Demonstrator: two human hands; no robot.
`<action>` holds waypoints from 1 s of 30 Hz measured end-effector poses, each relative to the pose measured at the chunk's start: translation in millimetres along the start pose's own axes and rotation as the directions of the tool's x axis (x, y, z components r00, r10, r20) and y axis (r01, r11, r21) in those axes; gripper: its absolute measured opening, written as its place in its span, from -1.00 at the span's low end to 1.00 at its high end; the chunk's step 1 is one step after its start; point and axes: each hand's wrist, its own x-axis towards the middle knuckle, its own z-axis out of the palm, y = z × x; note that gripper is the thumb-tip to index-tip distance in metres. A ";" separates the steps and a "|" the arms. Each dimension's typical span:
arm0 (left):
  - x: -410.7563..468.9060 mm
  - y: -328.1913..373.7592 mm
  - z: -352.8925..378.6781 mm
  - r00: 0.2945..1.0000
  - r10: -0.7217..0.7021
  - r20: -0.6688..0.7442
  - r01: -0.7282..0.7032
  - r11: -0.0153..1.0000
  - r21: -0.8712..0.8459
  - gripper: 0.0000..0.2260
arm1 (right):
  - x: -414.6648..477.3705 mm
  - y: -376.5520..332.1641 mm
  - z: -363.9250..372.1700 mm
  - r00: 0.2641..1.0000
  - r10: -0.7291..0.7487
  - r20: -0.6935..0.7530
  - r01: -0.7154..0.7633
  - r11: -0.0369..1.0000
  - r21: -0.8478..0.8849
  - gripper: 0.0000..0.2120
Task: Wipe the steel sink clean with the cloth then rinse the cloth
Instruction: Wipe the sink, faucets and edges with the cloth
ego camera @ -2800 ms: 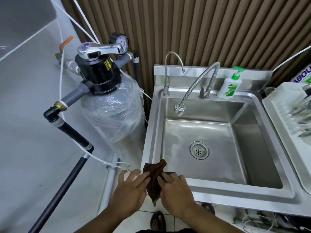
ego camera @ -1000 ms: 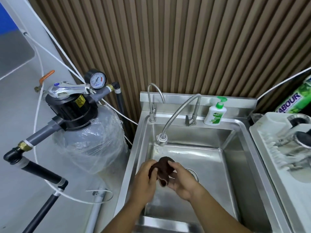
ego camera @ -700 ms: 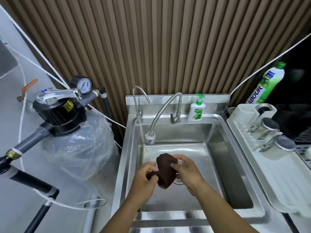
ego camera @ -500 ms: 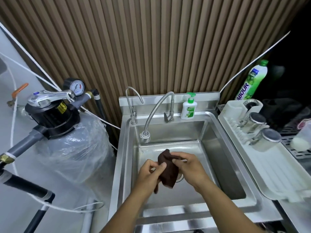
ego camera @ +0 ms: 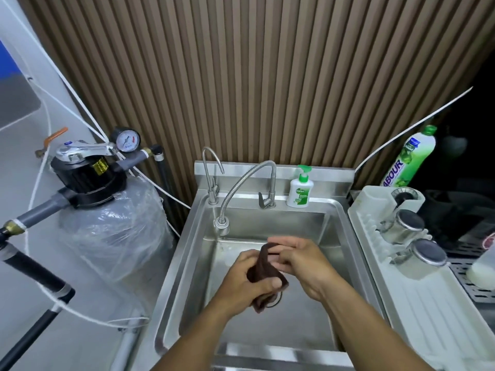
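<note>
Lower centre: I have the left hand (ego camera: 247,281) gripping the cloth (ego camera: 263,270), the right hand (ego camera: 304,261) pinching its top; a slack pinch could drop it onto the drain (ego camera: 276,302).

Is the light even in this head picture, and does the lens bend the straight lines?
Head view: uneven, the corner behind the green bottle is almost black. Head view: yes, the slatted wall fans outward. Head view: the sink gives soft bright reflections, and the brown cloth shows few folds.
</note>
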 end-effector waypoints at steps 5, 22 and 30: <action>5.1 10.7 33.8 0.986 -0.062 -0.155 0.075 0.994 0.081 -0.77 | 7.8 -2.4 -15.2 0.982 -0.190 0.025 0.183 0.897 -0.401 -0.77; 14.8 23.1 6.9 0.966 -0.064 -0.251 0.057 0.998 -0.034 -0.70 | 35.4 -9.9 -34.3 0.866 -0.446 0.225 0.460 0.538 -0.706 -0.90; 31.1 3.0 -35.8 0.967 -0.122 -0.225 0.103 0.990 -0.092 -0.72 | 44.0 -8.2 -31.5 0.932 -0.344 0.113 0.318 0.626 -0.712 -0.54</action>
